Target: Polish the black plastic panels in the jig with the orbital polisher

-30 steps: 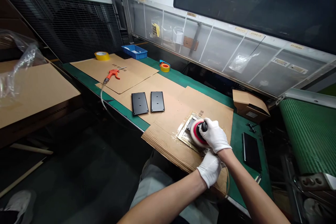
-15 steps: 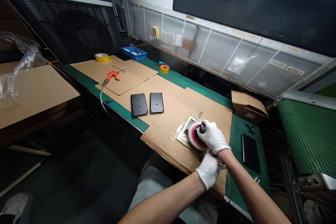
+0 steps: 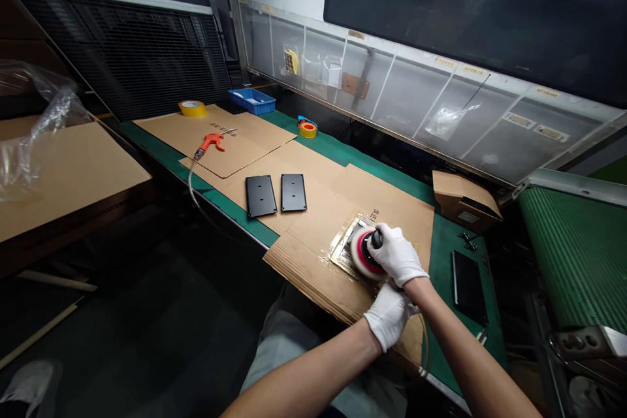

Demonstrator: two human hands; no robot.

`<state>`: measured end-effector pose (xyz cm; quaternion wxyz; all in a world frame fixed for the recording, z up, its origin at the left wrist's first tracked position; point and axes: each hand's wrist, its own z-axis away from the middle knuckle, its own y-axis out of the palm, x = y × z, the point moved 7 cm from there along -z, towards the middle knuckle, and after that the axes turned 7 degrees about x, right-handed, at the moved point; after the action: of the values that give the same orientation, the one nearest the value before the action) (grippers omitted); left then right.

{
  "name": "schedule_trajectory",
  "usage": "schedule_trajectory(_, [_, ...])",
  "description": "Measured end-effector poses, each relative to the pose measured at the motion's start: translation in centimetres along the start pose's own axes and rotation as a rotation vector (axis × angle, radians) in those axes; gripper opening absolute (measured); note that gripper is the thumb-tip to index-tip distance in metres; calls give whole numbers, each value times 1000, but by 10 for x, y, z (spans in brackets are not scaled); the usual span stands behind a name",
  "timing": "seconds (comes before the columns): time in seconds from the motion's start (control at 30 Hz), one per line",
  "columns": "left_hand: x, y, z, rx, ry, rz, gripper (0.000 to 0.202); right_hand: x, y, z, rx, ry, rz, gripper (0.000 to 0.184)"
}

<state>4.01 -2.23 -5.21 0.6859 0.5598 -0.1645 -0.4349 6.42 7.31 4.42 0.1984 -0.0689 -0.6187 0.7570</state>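
Observation:
A hand-held polisher (image 3: 364,253) with a white pad, a red ring and a black body rests on a framed piece (image 3: 341,250) taped to the cardboard. The pad covers much of that piece, so its middle is hidden. My right hand (image 3: 398,255), in a white glove, wraps around the polisher's black top knob. Lower down, my left hand (image 3: 389,317), also gloved in white, is closed around the polisher's rear end, which is mostly hidden by the hand. Two flat black plates (image 3: 261,196) (image 3: 293,192) lie side by side on the cardboard to the left.
Cardboard sheets (image 3: 313,166) cover much of the green bench. On it are an orange air gun (image 3: 211,142), yellow tape rolls (image 3: 192,108) (image 3: 307,129), a blue tray (image 3: 252,101), an open carton (image 3: 465,196) and a dark panel (image 3: 469,287). A hose (image 3: 426,346) hangs by the front edge.

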Motion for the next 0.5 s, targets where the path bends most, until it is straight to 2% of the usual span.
schedule_trajectory(0.13, [-2,4,3,49,41,-109,62,-8,-2,-2,0,27,14,42])
schedule_trajectory(0.3, [-1,9,14,146,2,-213,66,-27,4,13,-37,78,11,45])
schedule_trajectory(0.4, [7,6,21,147,-7,-206,68,-38,12,30,-79,42,-47,45])
schedule_trajectory(0.5, [22,1,18,164,-19,-264,73,-55,15,39,-125,99,-46,45])
